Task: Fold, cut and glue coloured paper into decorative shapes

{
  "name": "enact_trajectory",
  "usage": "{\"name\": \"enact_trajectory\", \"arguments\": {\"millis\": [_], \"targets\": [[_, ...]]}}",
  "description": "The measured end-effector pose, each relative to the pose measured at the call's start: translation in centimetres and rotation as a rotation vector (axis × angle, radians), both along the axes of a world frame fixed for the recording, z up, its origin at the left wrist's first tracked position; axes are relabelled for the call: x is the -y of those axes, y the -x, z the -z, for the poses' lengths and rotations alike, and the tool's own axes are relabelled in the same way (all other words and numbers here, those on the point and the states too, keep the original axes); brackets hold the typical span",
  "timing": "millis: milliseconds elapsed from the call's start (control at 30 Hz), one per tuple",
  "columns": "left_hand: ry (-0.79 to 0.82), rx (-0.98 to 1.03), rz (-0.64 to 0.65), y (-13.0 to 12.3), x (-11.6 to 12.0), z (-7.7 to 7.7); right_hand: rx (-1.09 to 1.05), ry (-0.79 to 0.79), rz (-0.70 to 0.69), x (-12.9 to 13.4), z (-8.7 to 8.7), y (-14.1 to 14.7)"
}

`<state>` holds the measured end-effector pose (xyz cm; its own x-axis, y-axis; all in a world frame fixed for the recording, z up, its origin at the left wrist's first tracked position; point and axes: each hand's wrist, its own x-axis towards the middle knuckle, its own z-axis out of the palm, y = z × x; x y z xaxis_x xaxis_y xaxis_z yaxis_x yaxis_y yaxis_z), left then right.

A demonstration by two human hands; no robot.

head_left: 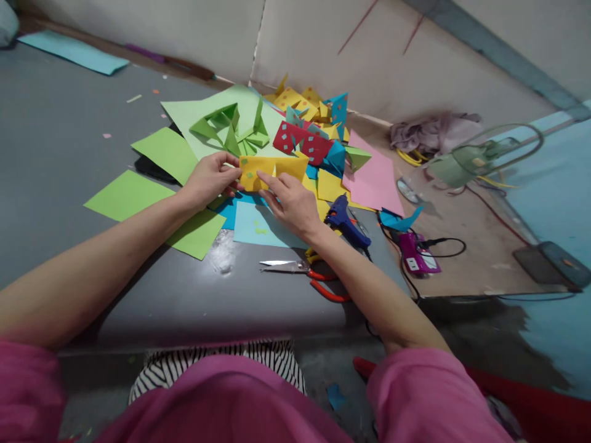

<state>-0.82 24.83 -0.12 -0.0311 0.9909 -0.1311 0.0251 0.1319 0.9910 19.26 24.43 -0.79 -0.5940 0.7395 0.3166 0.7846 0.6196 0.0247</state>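
A folded yellow paper point(292, 166) with small green squares stuck near its left end is held up above the pile. Its left edge is pinched by my left hand point(215, 178), thumb and fingers closed on it. My right hand point(295, 202) has its index fingertip on the front of the same paper, with the thumb lower, near the bottom edge. Under the hands lies a light blue sheet point(249, 224) carrying a few tiny green paper bits point(261, 231). Green sheets point(132, 195) spread beside my left forearm.
Scissors point(286, 266) with red handles and a blue glue gun point(346, 223) lie by my right forearm. Behind are green folded pieces point(231, 126), a red dotted piece point(302, 143) and a pink sheet point(373, 175). A purple power box point(419, 252) with cords sits right.
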Motion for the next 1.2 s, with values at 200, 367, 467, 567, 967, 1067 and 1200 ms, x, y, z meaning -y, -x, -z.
{"name": "enact_trajectory", "arguments": {"millis": [200,367,467,567,967,1067,1200], "targets": [[-0.003,-0.018,0.010,0.0,0.1,-0.1,-0.157,0.034,0.019,0.0,-1.3,-0.7],[-0.026,-0.033,0.027,0.2,0.0,0.4,-0.187,0.061,0.004,1.6,-3.1,-2.3],[-0.039,-0.042,0.033,0.3,-0.2,0.7,-0.144,0.084,0.049,2.8,-3.7,-4.6],[-0.051,-0.038,0.040,0.4,-0.3,0.9,-0.114,0.096,0.182,3.5,-4.0,-8.2],[-0.031,-0.070,0.032,0.3,0.3,0.1,-0.093,0.118,0.420,6.0,-3.4,-14.2],[-0.026,-0.083,0.031,0.3,0.3,0.2,-0.083,0.040,0.258,6.5,-3.8,-10.8],[-0.024,-0.104,0.035,0.5,0.2,0.3,0.041,0.117,0.183,6.7,-4.2,-9.6]]}}
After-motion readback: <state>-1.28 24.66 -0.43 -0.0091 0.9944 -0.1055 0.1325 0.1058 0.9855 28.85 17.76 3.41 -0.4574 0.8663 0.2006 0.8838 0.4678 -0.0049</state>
